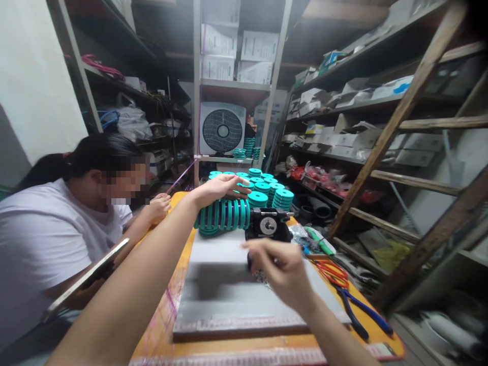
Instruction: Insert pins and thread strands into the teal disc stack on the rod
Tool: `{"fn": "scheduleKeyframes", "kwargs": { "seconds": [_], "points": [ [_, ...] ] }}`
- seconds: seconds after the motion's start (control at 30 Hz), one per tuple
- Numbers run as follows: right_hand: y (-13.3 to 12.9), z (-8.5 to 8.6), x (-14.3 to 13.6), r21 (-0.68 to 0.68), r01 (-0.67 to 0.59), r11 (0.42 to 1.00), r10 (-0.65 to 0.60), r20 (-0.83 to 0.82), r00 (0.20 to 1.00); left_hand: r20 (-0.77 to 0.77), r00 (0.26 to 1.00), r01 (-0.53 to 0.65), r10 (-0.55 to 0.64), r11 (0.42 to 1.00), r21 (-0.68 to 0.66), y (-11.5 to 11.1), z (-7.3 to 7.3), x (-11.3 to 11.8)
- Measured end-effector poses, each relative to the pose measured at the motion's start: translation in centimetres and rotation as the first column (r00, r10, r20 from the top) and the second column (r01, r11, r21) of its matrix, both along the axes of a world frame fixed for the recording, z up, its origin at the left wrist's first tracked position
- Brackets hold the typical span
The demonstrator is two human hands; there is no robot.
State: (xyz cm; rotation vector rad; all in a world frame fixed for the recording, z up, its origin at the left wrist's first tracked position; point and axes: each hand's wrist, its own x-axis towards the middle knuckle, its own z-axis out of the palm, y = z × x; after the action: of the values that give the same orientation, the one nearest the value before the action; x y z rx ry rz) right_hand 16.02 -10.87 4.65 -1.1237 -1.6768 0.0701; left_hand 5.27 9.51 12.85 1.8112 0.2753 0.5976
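Note:
My left hand reaches over a row of teal spools wound with purple line, lying side by side along the black winder. Its fingers are stretched out at the top of the row; whether they touch it I cannot tell. The winder has a round dial on its front. My right hand, slightly blurred, is closed around a black crank knob in front of the winder. A grey board lies beneath, on an orange table.
Stacked teal spools stand behind the winder. Orange-handled scissors and blue pliers lie at right. A person sits at left, one hand near a purple strand. A wooden ladder leans at right; a fan stands behind.

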Motion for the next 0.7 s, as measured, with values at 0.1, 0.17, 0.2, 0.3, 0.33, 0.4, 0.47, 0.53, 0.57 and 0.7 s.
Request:
{"fn": "scheduleKeyframes", "kwargs": {
  "seconds": [0.1, 0.17, 0.2, 0.3, 0.33, 0.4, 0.47, 0.53, 0.57, 0.7],
  "points": [
    [2.0, 4.1, 2.3, 0.099, 0.243, 0.965, -0.242, -0.023, 0.97, 0.011, 1.0, 0.003, -0.004, 1.0, 0.027, -0.3, 0.1, -0.2],
    [4.9, 6.1, 3.3, 0.118, 0.289, 0.95, -0.303, 0.134, 0.943, 0.017, 1.0, 0.015, -0.016, 0.999, 0.045, -0.6, 0.2, -0.3],
    [6.5, 6.6, 3.6, 0.105, 0.273, 0.956, -0.289, 0.196, 0.937, 0.02, 1.0, 0.019, -0.021, 0.998, 0.054, -0.7, 0.2, -0.4],
    [10.7, 6.9, 3.8, 0.064, 0.222, 0.973, -0.231, 0.252, 0.94, 0.032, 0.999, 0.005, -0.008, 0.997, 0.08, -0.8, 0.2, -0.4],
    [11.5, 6.7, 3.8, 0.06, 0.215, 0.975, -0.223, 0.247, 0.943, 0.034, 0.999, -0.005, 0.002, 0.996, 0.086, -0.8, 0.1, -0.3],
    [11.9, 6.1, 3.7, 0.073, 0.218, 0.973, -0.229, 0.229, 0.946, 0.036, 0.999, -0.02, 0.017, 0.996, 0.087, -0.7, 0.1, -0.2],
    [10.9, 5.4, 3.7, 0.11, 0.244, 0.964, -0.261, 0.195, 0.945, 0.026, 0.999, -0.026, 0.024, 0.998, 0.063, -0.5, 0.1, -0.1],
    [9.4, 5.0, 3.9, 0.155, 0.27, 0.95, -0.294, 0.169, 0.941, 0.006, 1.0, -0.028, 0.028, 0.999, 0.035, -0.3, 0.1, 0.0],
    [8.7, 4.9, 4.0, 0.171, 0.275, 0.946, -0.302, 0.165, 0.939, -0.008, 1.0, -0.026, 0.027, 0.999, 0.03, -0.1, 0.2, 0.1],
    [8.6, 5.3, 4.3, 0.093, 0.242, 0.966, -0.255, 0.158, 0.954, -0.031, 1.0, 0.0, 0.002, 0.998, 0.06, 0.2, 0.2, 0.1]
  ]
}}
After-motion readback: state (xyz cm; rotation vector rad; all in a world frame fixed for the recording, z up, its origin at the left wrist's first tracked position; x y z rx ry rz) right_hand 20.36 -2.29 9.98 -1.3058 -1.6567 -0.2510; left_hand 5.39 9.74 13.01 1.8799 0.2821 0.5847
